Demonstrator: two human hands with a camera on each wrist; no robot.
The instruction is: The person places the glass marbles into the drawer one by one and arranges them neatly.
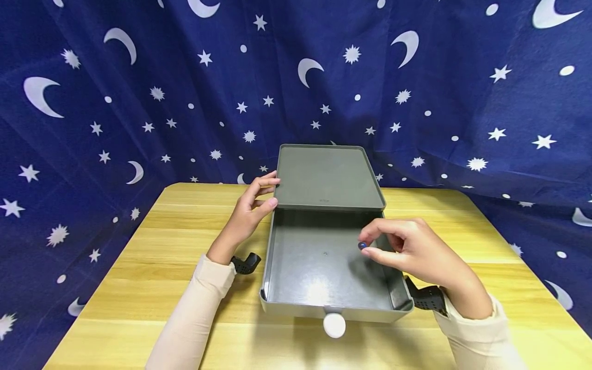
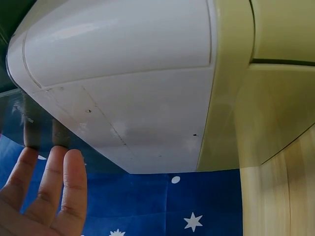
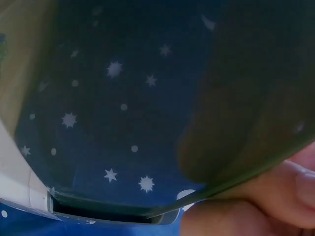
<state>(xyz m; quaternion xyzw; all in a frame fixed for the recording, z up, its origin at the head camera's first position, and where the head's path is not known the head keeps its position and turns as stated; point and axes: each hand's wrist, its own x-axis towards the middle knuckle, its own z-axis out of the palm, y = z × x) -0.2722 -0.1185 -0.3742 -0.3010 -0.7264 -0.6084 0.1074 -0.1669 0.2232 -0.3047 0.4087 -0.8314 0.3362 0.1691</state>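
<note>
A small dark blue ball (image 1: pixel 363 246) is pinched between the thumb and index finger of my right hand (image 1: pixel 416 249), over the right part of a pulled-out drawer (image 1: pixel 310 257). The drawer's shiny grey inside shows, and a round white knob (image 1: pixel 334 325) sits on its front. My left hand (image 1: pixel 245 218) touches the left edge of the grey-topped box (image 1: pixel 328 174), fingers extended. In the left wrist view those fingers (image 2: pixel 74 182) lie near the box's pale side wall (image 2: pixel 133 113). The right wrist view shows my right fingers (image 3: pixel 236 216) low at the right; the ball is hidden there.
The drawer unit stands on a light wooden table (image 1: pixel 152 257). Behind and beside it hangs a dark blue curtain (image 1: pixel 277 61) with white moons and stars. The box's flat top has a low raised rim. A black wrist mount (image 1: pixel 427 299) sits close to the drawer's right front corner.
</note>
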